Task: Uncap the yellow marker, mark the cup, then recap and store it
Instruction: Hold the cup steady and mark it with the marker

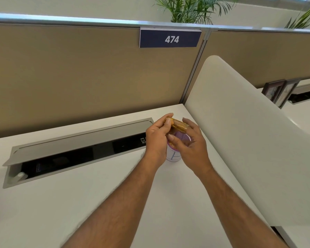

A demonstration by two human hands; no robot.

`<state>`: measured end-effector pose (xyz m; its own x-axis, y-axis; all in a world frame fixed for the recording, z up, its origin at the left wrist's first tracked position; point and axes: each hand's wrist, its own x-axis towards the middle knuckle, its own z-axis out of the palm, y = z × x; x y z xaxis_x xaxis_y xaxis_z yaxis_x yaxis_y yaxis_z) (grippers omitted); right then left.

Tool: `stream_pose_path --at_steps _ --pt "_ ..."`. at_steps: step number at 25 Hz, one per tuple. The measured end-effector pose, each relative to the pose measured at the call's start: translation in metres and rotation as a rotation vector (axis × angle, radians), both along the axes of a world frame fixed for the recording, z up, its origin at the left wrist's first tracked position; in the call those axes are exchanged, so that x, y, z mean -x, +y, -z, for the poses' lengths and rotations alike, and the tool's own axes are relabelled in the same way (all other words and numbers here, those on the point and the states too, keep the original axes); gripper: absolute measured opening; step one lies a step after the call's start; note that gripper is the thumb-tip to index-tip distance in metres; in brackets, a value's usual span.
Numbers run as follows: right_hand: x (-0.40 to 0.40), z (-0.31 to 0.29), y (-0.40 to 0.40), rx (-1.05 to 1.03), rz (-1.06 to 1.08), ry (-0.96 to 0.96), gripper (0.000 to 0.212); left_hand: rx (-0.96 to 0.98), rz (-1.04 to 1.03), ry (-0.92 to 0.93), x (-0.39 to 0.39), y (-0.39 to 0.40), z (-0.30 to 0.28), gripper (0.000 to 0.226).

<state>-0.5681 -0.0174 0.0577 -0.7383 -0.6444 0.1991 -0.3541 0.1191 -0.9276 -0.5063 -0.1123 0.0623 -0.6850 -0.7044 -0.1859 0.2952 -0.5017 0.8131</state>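
Both hands, the left hand [157,136] and the right hand [190,143], are closing their fingers around the yellow marker [177,124], holding it just above the cup [174,154] on the table [115,194]. Whether the cap is coming off or going back on is hidden. A faint mark on the cup suggests marking may be done, leaving recapping and storing.

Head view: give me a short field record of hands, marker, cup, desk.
left hand: grips one end of the yellow plastic marker
right hand: grips the other end, fingers curled
yellow plastic marker: held level above the cup; cap on or off cannot be told
white paper cup: upright on the desk, purple rim, blue marks on its side, mostly hidden by the hands
white desk: grey cable tray lid propped open
blue sign: reads 474, on the tan partition
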Motion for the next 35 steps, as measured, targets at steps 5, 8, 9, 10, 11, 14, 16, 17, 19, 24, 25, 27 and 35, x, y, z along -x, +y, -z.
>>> stream_pose_path --at_steps 5,8,9,10,11,14,16,17,19,24,25,27,35 --pt "0.0 -0.001 -0.003 0.016 0.106 -0.075 0.033 0.025 -0.043 -0.047 -0.001 -0.002 0.003 0.025" --pt "-0.004 0.0 -0.005 0.037 0.152 -0.082 0.033 0.038 -0.053 -0.055 -0.002 -0.002 0.004 0.025" --pt "-0.006 0.001 -0.006 0.046 0.139 -0.082 0.035 0.042 -0.045 -0.051 -0.001 -0.002 0.004 0.025" --pt "-0.007 0.001 -0.007 0.042 0.118 -0.084 0.038 0.049 -0.036 -0.049 0.0 -0.002 0.004 0.025" --pt "-0.008 0.002 -0.009 0.029 0.102 -0.095 0.041 0.059 -0.027 -0.051 0.0 -0.003 0.004 0.025" --pt "-0.004 0.003 -0.01 -0.009 0.095 -0.141 0.04 0.093 -0.015 -0.074 0.001 -0.006 0.005 0.026" --pt "0.0 0.003 -0.007 0.009 0.124 -0.178 0.035 0.109 -0.037 -0.085 0.0 -0.006 0.006 0.028" --pt "0.002 0.003 -0.005 0.027 0.149 -0.205 0.033 0.119 -0.063 -0.095 0.0 -0.007 0.006 0.028" --pt "0.007 0.004 -0.002 0.032 0.184 -0.235 0.028 0.156 -0.111 -0.124 0.001 -0.011 0.007 0.027" --pt "0.018 0.008 0.005 -0.071 0.231 -0.169 0.025 0.336 -0.125 -0.229 0.007 -0.014 0.012 0.026" --pt "0.02 0.01 0.006 -0.116 0.251 -0.109 0.024 0.389 -0.133 -0.257 0.007 -0.014 0.013 0.026" --pt "0.023 0.012 0.007 -0.192 0.27 0.028 0.021 0.524 -0.139 -0.308 0.007 -0.013 0.015 0.027" --pt "0.025 0.01 0.018 -0.334 0.211 0.455 0.009 1.022 0.001 -0.513 0.0 -0.001 0.019 0.041"
